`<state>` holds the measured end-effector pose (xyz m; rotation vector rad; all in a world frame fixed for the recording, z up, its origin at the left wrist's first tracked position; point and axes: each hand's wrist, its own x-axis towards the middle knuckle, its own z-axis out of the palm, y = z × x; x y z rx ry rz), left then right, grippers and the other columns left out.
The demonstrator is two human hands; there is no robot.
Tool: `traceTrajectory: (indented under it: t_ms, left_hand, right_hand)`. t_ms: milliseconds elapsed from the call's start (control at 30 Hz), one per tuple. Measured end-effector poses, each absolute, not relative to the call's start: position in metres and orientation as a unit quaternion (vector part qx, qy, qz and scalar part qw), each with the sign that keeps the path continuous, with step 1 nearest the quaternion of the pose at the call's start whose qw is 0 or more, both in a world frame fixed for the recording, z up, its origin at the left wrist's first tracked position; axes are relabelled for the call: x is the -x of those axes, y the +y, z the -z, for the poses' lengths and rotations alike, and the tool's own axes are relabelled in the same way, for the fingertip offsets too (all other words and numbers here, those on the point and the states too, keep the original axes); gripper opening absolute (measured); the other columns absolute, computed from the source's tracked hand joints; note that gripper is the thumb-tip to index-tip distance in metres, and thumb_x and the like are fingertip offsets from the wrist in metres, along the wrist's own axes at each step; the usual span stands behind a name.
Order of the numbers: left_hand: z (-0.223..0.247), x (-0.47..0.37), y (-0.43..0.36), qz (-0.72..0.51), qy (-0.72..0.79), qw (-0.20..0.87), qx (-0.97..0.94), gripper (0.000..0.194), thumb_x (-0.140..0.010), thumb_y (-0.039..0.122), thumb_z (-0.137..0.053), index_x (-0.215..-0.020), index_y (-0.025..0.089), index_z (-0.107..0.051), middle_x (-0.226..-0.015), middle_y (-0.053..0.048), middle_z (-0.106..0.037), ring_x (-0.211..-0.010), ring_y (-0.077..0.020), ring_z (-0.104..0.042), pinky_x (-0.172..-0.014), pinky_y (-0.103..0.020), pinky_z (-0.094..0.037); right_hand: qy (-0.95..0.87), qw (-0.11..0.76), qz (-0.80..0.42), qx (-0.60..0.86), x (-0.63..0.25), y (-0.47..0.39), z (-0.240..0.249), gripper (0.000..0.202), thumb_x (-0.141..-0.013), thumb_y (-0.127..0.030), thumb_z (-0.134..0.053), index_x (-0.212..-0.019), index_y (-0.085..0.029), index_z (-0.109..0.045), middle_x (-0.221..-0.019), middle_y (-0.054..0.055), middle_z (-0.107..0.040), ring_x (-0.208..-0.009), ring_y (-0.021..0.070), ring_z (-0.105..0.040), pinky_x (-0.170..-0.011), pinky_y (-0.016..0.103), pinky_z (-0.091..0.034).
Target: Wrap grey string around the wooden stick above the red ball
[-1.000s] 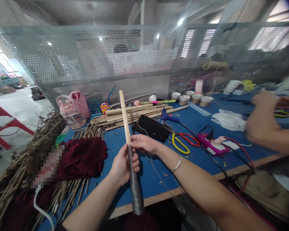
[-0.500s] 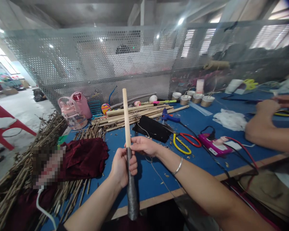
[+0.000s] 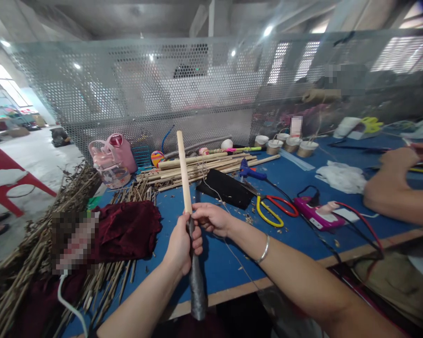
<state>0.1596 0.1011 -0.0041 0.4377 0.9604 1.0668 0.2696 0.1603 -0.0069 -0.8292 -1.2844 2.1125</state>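
Observation:
A pale wooden stick [image 3: 184, 173] stands tilted in front of me, its lower part inside a dark grey wrapped sleeve [image 3: 198, 286] that widens toward the bottom. My left hand [image 3: 183, 241] is wrapped round the sleeve just below where the bare wood begins. At that same junction, the fingertips of my right hand [image 3: 211, 218] pinch the sleeve's upper edge against the stick. A thin string [image 3: 238, 260] runs from beneath my right hand down over the table edge. A silver bangle is on my right wrist.
Scissors [image 3: 268, 211], a blue glue gun [image 3: 252, 171], black cloth [image 3: 227, 188] and pale sticks [image 3: 162, 173] lie behind my hands. A purple power strip [image 3: 317, 216] and another person's arm [image 3: 391, 188] are right. Maroon cloth [image 3: 127, 230] and dried stalks lie left.
The view has shifted slightly, so the table items appear a little further right. My left thumb now lies higher, at the top of the sleeve; both hands keep their hold.

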Motion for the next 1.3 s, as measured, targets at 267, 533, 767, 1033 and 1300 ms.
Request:
traceTrajectory:
  t_ms: [267, 533, 767, 1033, 1300]
  left_hand:
    - [-0.001, -0.155, 0.097, -0.46, 0.35, 0.791, -0.203, 0.042, -0.075, 0.061, -0.036, -0.066, 0.02, -0.04, -0.037, 0.009, -0.028, -0.028, -0.0044, -0.018, -0.029, -0.017, -0.015]
    - [0.005, -0.159, 0.101, -0.46, 0.371, 0.772, -0.231, 0.052, -0.071, 0.07, -0.036, -0.065, 0.019, -0.043, -0.039, 0.007, -0.035, -0.029, -0.006, -0.028, -0.03, -0.018, -0.023]
    - [0.008, -0.132, 0.115, -0.397, 0.536, 0.583, -0.463, 0.04, -0.059, 0.051, -0.067, -0.064, 0.016, -0.05, -0.05, 0.004, -0.047, -0.041, -0.0067, -0.042, -0.039, -0.018, -0.033]
    - [0.007, -0.121, 0.113, -0.365, 0.473, 0.642, -0.481, 0.033, -0.059, 0.041, -0.072, -0.061, 0.013, -0.054, -0.056, 0.001, -0.053, -0.047, -0.0078, -0.048, -0.05, -0.022, -0.042]
    - [0.005, -0.119, 0.112, -0.335, 0.444, 0.697, -0.453, 0.032, -0.062, 0.037, -0.072, -0.079, 0.013, -0.06, -0.071, -0.005, -0.062, -0.057, -0.0111, -0.057, -0.052, -0.021, -0.044]
  right_hand:
    - [-0.498, 0.254, -0.794, 0.24, -0.278, 0.165, 0.009, 0.026, -0.072, -0.029, -0.061, -0.088, -0.01, -0.057, -0.057, -0.003, -0.053, -0.033, -0.0006, -0.024, -0.032, 0.015, -0.01]
    - [-0.565, 0.277, -0.737, 0.249, -0.277, 0.165, 0.007, 0.031, -0.069, -0.035, -0.065, -0.085, -0.01, -0.059, -0.059, -0.001, -0.054, -0.039, 0.0024, -0.039, -0.032, 0.015, -0.015]
    - [-0.592, 0.274, -0.701, 0.287, -0.28, 0.174, 0.02, 0.03, -0.071, -0.035, -0.063, -0.087, -0.01, -0.06, -0.044, -0.009, -0.037, -0.031, 0.0017, -0.022, -0.03, 0.017, -0.013]
    - [-0.575, 0.238, -0.744, 0.242, -0.285, 0.176, 0.019, 0.034, -0.072, -0.038, -0.062, -0.091, -0.01, -0.058, -0.045, -0.008, -0.039, -0.033, 0.0018, -0.02, -0.031, 0.017, -0.012]
    - [-0.582, 0.262, -0.729, 0.247, -0.28, 0.173, 0.02, 0.034, -0.068, -0.04, -0.067, -0.08, -0.009, -0.056, -0.053, -0.005, -0.047, -0.036, 0.0011, -0.027, -0.033, 0.017, -0.013]
